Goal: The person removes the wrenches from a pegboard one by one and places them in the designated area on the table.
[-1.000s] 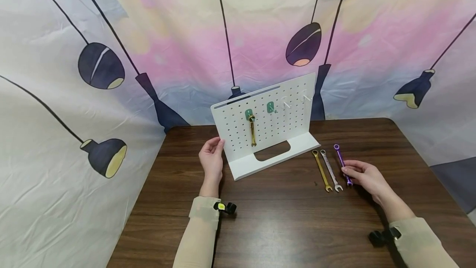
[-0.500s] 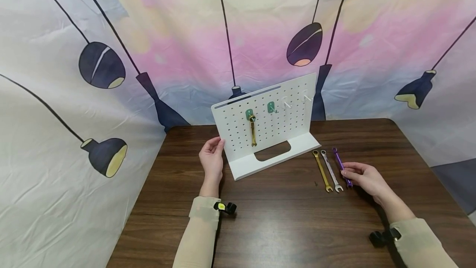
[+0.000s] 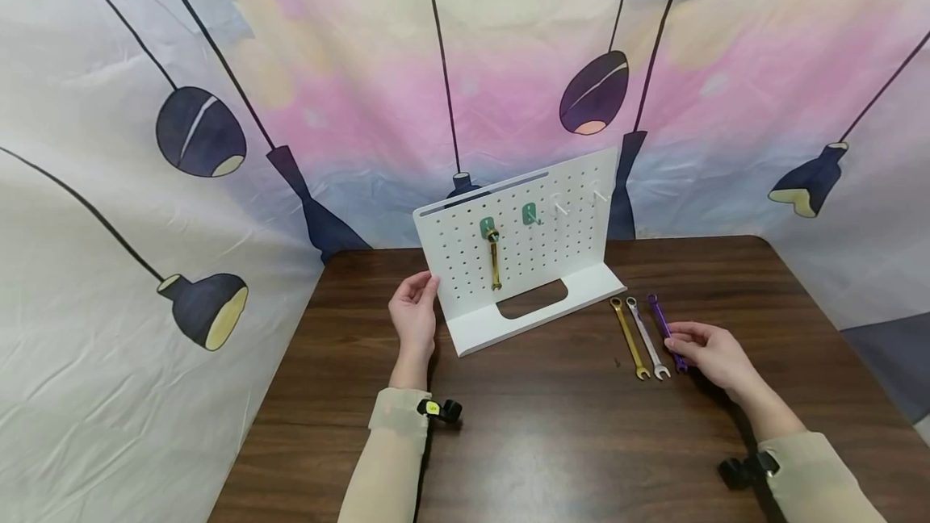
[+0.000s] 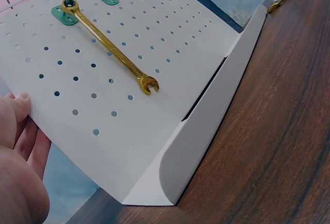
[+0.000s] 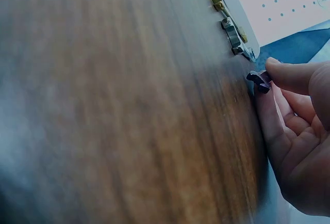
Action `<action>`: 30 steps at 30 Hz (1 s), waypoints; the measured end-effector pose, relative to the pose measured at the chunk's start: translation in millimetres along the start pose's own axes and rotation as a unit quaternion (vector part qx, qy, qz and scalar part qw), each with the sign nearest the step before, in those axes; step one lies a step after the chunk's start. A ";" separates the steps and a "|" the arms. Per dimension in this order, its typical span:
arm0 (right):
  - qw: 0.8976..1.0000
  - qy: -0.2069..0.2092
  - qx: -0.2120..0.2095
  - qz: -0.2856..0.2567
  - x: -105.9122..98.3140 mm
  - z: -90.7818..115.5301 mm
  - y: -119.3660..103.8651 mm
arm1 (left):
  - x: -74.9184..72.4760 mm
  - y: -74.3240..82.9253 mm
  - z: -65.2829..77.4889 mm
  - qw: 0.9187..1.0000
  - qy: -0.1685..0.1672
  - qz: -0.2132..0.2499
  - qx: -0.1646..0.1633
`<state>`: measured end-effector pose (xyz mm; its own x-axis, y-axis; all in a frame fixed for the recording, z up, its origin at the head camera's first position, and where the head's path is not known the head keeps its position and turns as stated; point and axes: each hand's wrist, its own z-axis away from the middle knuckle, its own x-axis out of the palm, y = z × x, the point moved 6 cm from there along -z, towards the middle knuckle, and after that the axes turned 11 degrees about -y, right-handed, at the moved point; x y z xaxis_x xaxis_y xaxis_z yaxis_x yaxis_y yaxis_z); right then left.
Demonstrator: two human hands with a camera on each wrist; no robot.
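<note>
In the right half of the head view, the right hand [image 3: 708, 353] pinches the purple wrench [image 3: 659, 319] near its lower half, thumb and fingertips drawn in with just the metal between them. What has just changed is the slant of that tool: over the last second its ring end has swung a little leftward in the frame, so the gap to the ring end of the silver wrench [image 3: 647, 337] has narrowed. To my eye the grip is secure enough to turn the tool, but it has not been carried away from the row; whether it touches the counter [image 3: 552, 426] or is slightly lifted I cannot tell. The loose gold wrench [image 3: 630, 341] lies left of the silver one, both unmoved. At the centre of the frame, the left hand [image 3: 412, 317] keeps its hold on the left edge of the pegboard [image 3: 472, 329], thumb at the front and fingers curled behind, and the board appears steady. The hanging gold wrench [image 3: 496, 265] is on the left green hook; the right green hook [image 3: 529, 214] and two pale hooks [image 3: 559, 205] carry nothing, so the board's load is unchanged.
</note>
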<state>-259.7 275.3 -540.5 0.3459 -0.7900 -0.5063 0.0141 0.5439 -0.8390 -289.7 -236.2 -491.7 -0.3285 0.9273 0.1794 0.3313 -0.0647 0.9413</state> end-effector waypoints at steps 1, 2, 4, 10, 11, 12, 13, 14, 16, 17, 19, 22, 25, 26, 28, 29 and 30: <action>1.000 0.000 0.001 0.003 0.5 0.5 0.5 | -0.3 -0.3 0.6 1.000 0.000 -0.001 -0.001; 1.000 0.001 0.004 0.005 1.2 1.0 0.9 | -0.5 -0.7 1.0 1.000 -0.001 0.000 -0.002; 1.000 0.002 0.006 0.011 1.9 1.7 1.0 | -1.0 -1.4 1.7 1.000 -0.003 -0.001 -0.002; 0.999 0.015 0.000 0.042 0.9 1.5 -6.6 | -0.6 -2.2 -0.6 1.000 -0.003 -0.001 0.002; 0.999 0.017 0.000 0.049 0.6 1.2 -8.1 | -0.6 -2.1 -1.1 1.000 -0.003 -0.001 0.003; 0.998 0.019 0.000 0.055 0.2 0.9 -9.4 | -0.4 -1.6 -1.2 1.000 -0.003 -0.001 0.003; 0.998 0.020 0.001 0.060 0.1 0.6 -10.2 | -0.4 -1.3 -1.3 1.000 -0.004 -0.001 0.005; 0.998 0.022 0.002 0.066 -0.1 0.2 -11.0 | -0.3 -1.0 -1.2 1.000 -0.003 -0.001 0.005; 0.997 0.026 0.004 0.076 -0.3 -0.1 -12.3 | 0.0 -0.4 -1.1 1.000 -0.003 -0.001 0.005; 0.996 0.028 0.005 0.080 -0.3 0.1 -12.9 | 0.3 -0.3 -1.0 1.000 -0.003 -0.001 0.005; 0.996 0.033 0.008 0.087 -0.4 0.5 -13.5 | 0.5 -0.2 -1.1 1.000 -0.002 -0.001 0.004; 0.995 0.038 0.010 0.091 0.0 0.8 -13.6 | 0.6 -0.2 -1.1 1.000 -0.002 -0.004 0.004; 0.995 0.040 0.011 0.094 0.5 0.8 -12.9 | 0.5 0.1 -1.0 1.000 -0.004 -0.007 0.007; 0.995 0.041 0.012 0.094 0.5 0.6 -12.5 | 0.4 0.4 -0.8 1.000 -0.004 -0.008 0.008; 0.994 0.042 0.012 0.097 0.6 0.1 -11.7 | 0.2 0.8 -0.7 1.000 -0.006 -0.010 0.010; 0.994 0.044 0.012 0.098 0.5 0.0 -11.7 | 0.0 0.9 -0.5 1.000 -0.006 -0.012 0.011; 0.994 0.046 0.014 0.100 0.4 -0.1 -11.9 | -0.1 0.9 -0.4 1.000 -0.007 -0.013 0.011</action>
<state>-259.8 268.5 -530.8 0.2575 -0.6876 -0.6789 -0.0204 0.6986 -0.7153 -289.7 -236.5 -490.8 -0.3256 0.9333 0.1515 0.3432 -0.0326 0.9387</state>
